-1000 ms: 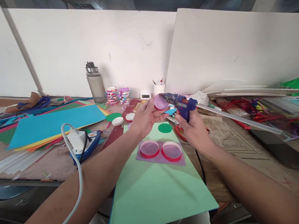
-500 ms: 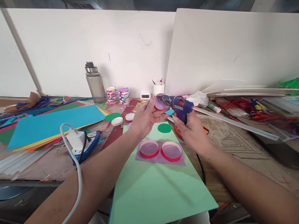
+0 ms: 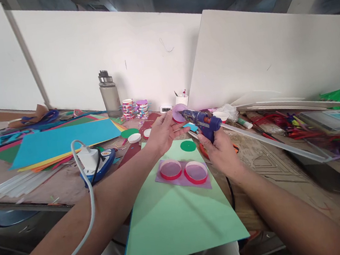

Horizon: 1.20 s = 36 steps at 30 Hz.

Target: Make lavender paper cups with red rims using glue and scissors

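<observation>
My left hand (image 3: 162,132) holds a small round lid with a pink-purple face and red rim (image 3: 177,112) up over the table, tilted toward me. My right hand (image 3: 218,146) grips a blue hot glue gun (image 3: 203,120), its nozzle touching the lid's edge and a clear glue stick sticking out of its back to the right. Below the hands, two red-rimmed lids (image 3: 170,169) (image 3: 196,171) sit side by side on a purple paper piece (image 3: 206,183), which lies on a light green sheet (image 3: 176,223). A green paper disc (image 3: 188,145) lies on that sheet too.
Stacked coloured paper (image 3: 61,139) and a power strip with a white charger (image 3: 95,162) lie left. A grey bottle (image 3: 109,94), decorated lid stacks (image 3: 135,108), a small clock (image 3: 165,109) and a white cup (image 3: 181,100) stand at the back. Pipe cleaners and scraps (image 3: 323,128) crowd the right.
The glue gun's nozzle has moved left along the lid's rim, and my left hand has turned the lid slightly. Both hands sit a little lower.
</observation>
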Tool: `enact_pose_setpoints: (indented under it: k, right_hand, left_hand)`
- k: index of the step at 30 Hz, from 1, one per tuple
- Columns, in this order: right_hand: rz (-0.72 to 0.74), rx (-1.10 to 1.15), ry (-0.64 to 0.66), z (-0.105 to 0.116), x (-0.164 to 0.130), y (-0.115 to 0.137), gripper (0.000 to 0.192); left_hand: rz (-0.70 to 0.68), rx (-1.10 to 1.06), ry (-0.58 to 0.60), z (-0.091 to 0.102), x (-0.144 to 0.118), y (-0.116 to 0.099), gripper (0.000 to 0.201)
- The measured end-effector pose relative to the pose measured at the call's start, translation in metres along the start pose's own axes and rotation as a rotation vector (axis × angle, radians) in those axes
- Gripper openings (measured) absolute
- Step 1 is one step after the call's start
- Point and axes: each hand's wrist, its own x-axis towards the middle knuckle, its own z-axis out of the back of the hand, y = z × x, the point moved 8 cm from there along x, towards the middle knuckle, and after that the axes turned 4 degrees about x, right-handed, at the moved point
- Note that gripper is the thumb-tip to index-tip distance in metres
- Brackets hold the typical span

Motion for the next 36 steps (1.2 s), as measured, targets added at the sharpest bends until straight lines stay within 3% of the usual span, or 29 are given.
enact_pose_setpoints:
  k: [15,28,36]
  right_hand:
    - [0.017,0.017,-0.016,-0.001,-0.001,0.002,0.029]
    - [-0.021,0.070,-0.006,-0.001,-0.002,0.001,0.028]
    - [0.002,0.069,-0.006,-0.002,-0.002,0.002,0.027]
  left_hand:
    - [-0.067,-0.079,0.042,0.001,0.002,-0.003,0.014]
    - [-0.236,0.041,0.069,0.001,0.001,-0.013,0.039]
    - [-0.315,0.117,0.051,0.003,0.002,-0.017,0.038]
